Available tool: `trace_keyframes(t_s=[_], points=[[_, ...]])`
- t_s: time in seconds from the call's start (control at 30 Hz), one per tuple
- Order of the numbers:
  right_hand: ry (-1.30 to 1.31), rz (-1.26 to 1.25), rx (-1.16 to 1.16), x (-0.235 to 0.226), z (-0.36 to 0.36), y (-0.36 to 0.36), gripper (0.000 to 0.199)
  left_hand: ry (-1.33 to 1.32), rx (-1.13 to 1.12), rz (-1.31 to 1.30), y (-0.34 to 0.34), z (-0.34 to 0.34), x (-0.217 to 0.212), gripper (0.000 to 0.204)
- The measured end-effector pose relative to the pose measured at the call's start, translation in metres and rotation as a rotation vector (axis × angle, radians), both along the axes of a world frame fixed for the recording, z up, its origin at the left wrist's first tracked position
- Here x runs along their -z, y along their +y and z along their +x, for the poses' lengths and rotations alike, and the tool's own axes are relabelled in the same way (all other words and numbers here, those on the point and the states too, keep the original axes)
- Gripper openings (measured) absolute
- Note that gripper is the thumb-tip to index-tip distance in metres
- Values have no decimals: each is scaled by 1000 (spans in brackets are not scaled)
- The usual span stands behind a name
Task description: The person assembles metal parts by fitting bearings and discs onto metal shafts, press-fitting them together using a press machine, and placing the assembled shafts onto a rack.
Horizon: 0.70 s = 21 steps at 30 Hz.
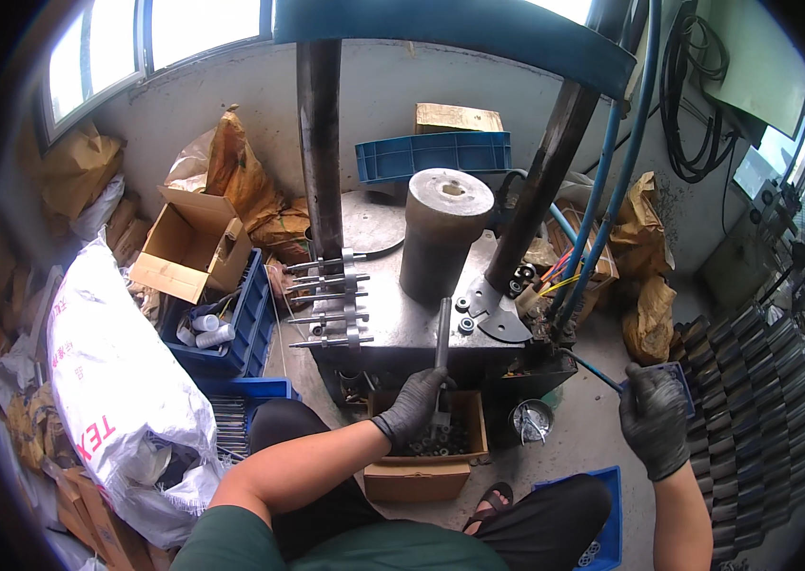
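My left hand (412, 409), in a dark glove, is closed around a metal shaft (443, 333) that stands roughly upright at the front edge of the steel press table (374, 324). Below that hand sits a cardboard box (426, 481) with small dark metal parts inside. My right hand (655, 423), gloved too, is closed at the end of a thin blue-green rod (593, 368); its inner fingers are hidden. Several metal shafts with round collars (331, 297) lie in a row on the table's left. A thick metal cylinder (441, 238) stands behind, with small rings (465, 324) beside it.
Dark posts (320, 143) and a blue crossbeam (460, 48) frame the table. Left are a white sack (117, 381) and a blue crate (255, 328). A metal bowl (531, 421) sits on the floor. Stacked metal parts (755, 419) line the right. Blue hoses (602, 181) hang nearby.
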State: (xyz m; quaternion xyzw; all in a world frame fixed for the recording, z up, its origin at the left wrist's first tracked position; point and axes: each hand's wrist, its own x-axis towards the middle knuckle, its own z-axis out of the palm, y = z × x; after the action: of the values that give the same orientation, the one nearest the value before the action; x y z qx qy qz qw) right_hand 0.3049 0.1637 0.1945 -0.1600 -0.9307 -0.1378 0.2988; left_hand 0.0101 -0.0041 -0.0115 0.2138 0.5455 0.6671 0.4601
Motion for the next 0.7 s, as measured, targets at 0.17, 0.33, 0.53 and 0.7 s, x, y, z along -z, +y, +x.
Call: trace_keyframes(t_s=[0.17,0.33,0.53,0.7], points=[[-69,-187,-226,26,-44,-49,29,-309,-46,-106,14,-12,21,27],[-77,-420,-278,94,-92,-38,20,-348,-85,-129,29,-17,29,30],[-296,-837,-259,139,-97,-32,23,-350,-148,-130,30,-23,30,33],[-472,-822,-291,161,-89,-22,26,-455,-89,-196,14,-11,21,34]])
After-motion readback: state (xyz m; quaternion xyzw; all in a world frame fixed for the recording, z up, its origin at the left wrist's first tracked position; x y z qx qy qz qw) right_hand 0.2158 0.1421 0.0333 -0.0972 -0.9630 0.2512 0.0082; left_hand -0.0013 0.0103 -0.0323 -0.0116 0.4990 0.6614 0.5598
